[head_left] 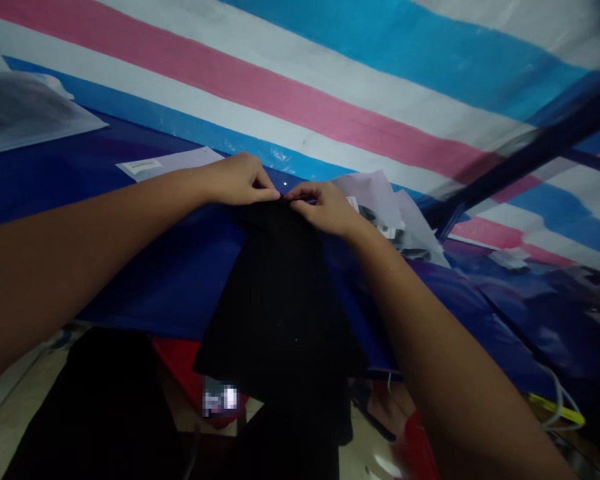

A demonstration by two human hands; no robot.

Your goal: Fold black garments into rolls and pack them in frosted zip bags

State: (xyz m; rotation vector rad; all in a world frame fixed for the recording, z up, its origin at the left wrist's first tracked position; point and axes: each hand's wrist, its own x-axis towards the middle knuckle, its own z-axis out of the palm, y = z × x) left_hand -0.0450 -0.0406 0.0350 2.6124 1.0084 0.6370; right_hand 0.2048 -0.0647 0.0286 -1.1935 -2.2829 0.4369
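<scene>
A black cloth garment (285, 293) lies across the blue table and hangs over its front edge; its exact kind does not show. My left hand (241, 180) pinches the garment's top edge between thumb and fingers. Close beside it, my right hand (323, 205) pinches the same edge, a small gap between the two hands. Below the grip the cloth spreads wider toward me. A pale sheet or bag with a white label (140, 167) lies just beyond my left forearm. Past my right hand sit translucent bags (375, 193) with dark contents and white labels.
The blue table (155, 267) runs across the view, backed by a striped plastic sheet (260, 93). A dark pole (520, 153) slants at the right. More translucent bags (30, 110) lie far left. Red stools (180, 363), a white cable (560, 393) and a yellow object (555, 408) are lower down.
</scene>
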